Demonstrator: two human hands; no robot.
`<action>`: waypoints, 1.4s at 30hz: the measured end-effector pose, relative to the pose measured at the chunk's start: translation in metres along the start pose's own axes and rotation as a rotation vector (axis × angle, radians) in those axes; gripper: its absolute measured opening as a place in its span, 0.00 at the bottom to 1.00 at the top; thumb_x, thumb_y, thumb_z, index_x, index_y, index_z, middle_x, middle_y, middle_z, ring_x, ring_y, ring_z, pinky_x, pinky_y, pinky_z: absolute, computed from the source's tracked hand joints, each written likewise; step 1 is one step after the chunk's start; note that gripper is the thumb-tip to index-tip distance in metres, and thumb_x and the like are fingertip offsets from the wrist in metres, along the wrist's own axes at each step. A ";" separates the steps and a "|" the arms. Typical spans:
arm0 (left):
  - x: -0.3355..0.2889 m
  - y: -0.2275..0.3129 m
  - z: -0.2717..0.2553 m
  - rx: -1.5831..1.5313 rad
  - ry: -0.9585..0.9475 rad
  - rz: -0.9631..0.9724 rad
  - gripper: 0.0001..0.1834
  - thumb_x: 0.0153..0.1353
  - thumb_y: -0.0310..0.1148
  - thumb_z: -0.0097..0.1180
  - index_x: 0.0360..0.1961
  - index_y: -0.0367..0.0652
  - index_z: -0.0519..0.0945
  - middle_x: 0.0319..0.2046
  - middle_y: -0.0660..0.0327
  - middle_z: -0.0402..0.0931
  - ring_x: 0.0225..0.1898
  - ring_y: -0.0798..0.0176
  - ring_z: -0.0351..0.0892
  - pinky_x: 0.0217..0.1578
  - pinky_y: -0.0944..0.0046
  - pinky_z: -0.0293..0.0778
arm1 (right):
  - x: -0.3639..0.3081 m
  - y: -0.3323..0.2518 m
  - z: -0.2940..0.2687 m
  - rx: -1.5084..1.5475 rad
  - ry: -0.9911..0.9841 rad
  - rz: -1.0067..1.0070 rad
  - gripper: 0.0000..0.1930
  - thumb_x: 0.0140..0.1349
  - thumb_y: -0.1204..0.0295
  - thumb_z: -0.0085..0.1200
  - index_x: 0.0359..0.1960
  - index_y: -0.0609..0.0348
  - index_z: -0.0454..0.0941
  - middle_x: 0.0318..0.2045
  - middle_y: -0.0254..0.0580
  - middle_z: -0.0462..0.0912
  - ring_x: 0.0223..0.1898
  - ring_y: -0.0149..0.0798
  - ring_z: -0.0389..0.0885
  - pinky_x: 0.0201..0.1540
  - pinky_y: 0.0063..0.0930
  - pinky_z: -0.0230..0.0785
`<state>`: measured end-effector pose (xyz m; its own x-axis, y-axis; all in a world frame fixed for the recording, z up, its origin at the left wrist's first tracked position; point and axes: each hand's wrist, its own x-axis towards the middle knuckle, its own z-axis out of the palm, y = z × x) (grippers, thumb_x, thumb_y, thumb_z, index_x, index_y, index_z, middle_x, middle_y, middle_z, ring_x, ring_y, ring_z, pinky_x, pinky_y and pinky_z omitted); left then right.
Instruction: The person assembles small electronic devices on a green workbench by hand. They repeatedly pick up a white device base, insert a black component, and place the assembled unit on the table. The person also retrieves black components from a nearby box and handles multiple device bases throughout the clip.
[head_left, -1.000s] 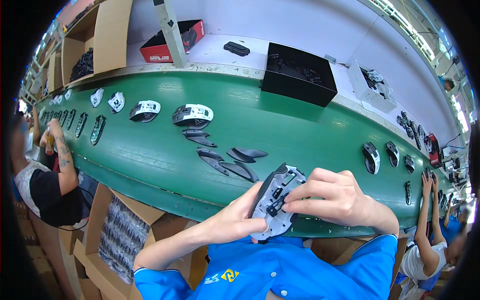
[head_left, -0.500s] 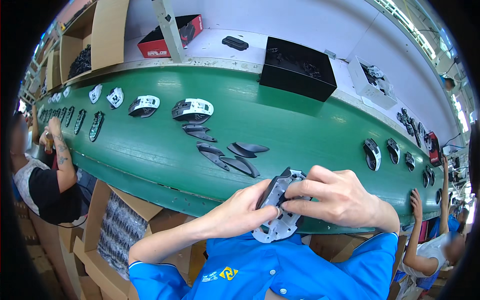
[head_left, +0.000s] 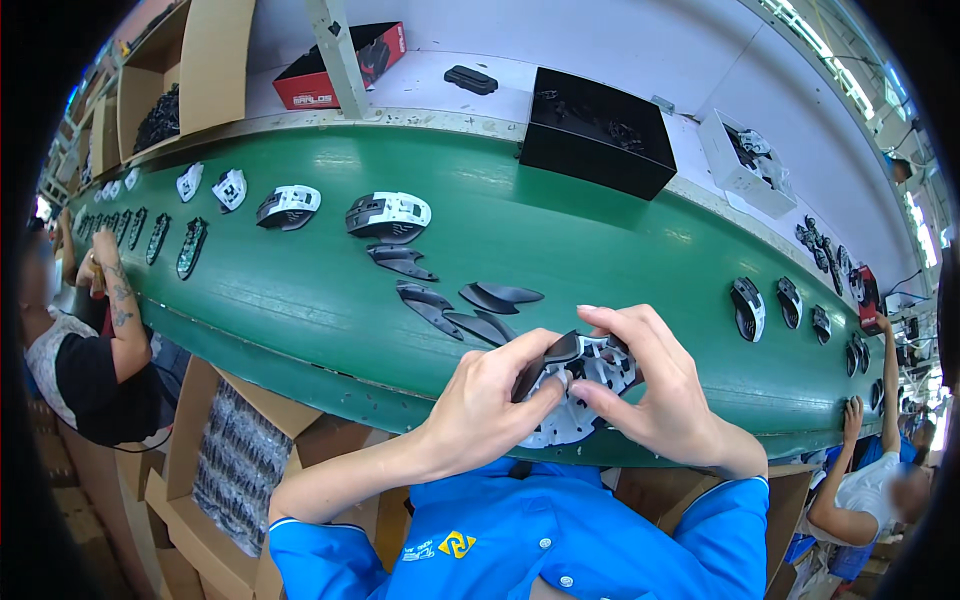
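Close to my body, above the near edge of the belt, both hands hold a white and black computer mouse shell point(head_left: 556, 430) with its hollow inside facing me. My left hand point(head_left: 488, 392) grips its left side, the thumb pressing into the inside. On the other side, my right hand point(head_left: 668, 388) curls its fingers over the far right edge, and its thumb reaches the middle. Whether a small part sits under the thumbs is hidden. Just beyond lie several loose black side panels point(head_left: 500, 297). A half-built white and black mouse point(head_left: 388, 217) rests behind them.
The green conveyor belt point(head_left: 620, 245) carries more mouse shells point(head_left: 747, 308) at right and green circuit boards point(head_left: 191, 247) at left. A black box point(head_left: 598, 135) and a red box point(head_left: 340, 68) stand on the far ledge. Co-workers sit at both sides; an open carton point(head_left: 190, 440) is below left.
My right fingers have come out of the shell's inside and moved over its far edge. The shell has tilted, with its far end shifting slightly right. The co-worker's hand at right has shifted.
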<state>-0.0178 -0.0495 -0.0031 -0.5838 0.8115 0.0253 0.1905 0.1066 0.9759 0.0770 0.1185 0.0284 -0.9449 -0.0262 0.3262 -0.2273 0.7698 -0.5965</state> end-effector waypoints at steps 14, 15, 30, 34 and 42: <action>0.006 -0.016 0.005 -0.243 0.183 0.049 0.14 0.58 0.25 0.51 0.45 0.34 0.76 0.27 0.63 0.77 0.23 0.78 0.71 0.21 0.73 0.66 | -0.022 0.002 0.035 0.187 0.125 0.198 0.48 0.45 0.77 0.65 0.66 0.64 0.45 0.53 0.55 0.67 0.41 0.40 0.77 0.28 0.25 0.73; 0.008 -0.013 0.009 -0.278 0.202 0.063 0.14 0.57 0.24 0.51 0.45 0.35 0.76 0.30 0.62 0.77 0.24 0.77 0.71 0.21 0.73 0.66 | -0.022 0.004 0.039 0.167 0.162 0.159 0.46 0.47 0.78 0.62 0.66 0.68 0.45 0.54 0.59 0.66 0.42 0.42 0.76 0.29 0.24 0.73; 0.010 -0.007 0.002 -0.040 0.223 0.213 0.15 0.54 0.19 0.49 0.45 0.33 0.75 0.41 0.55 0.76 0.41 0.66 0.76 0.39 0.68 0.73 | -0.011 0.011 0.064 0.134 0.404 0.042 0.42 0.48 0.83 0.58 0.65 0.67 0.48 0.43 0.52 0.72 0.38 0.42 0.78 0.39 0.30 0.73; 0.010 -0.011 0.005 -0.003 0.248 0.355 0.19 0.53 0.20 0.50 0.48 0.32 0.73 0.41 0.53 0.76 0.40 0.65 0.77 0.39 0.67 0.73 | -0.011 0.010 0.059 0.175 0.424 0.043 0.42 0.48 0.84 0.58 0.65 0.65 0.49 0.44 0.49 0.72 0.39 0.38 0.78 0.40 0.28 0.73; -0.008 -0.003 0.008 0.154 0.271 0.337 0.26 0.48 0.23 0.55 0.51 0.31 0.68 0.39 0.45 0.75 0.39 0.46 0.79 0.38 0.56 0.75 | -0.010 0.003 0.048 0.448 0.425 0.081 0.41 0.50 0.86 0.57 0.65 0.62 0.48 0.52 0.46 0.66 0.46 0.32 0.75 0.46 0.25 0.73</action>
<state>-0.0070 -0.0515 -0.0081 -0.6506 0.6381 0.4118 0.5082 -0.0371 0.8604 0.0740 0.0908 -0.0120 -0.8079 0.3481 0.4755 -0.3229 0.4135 -0.8513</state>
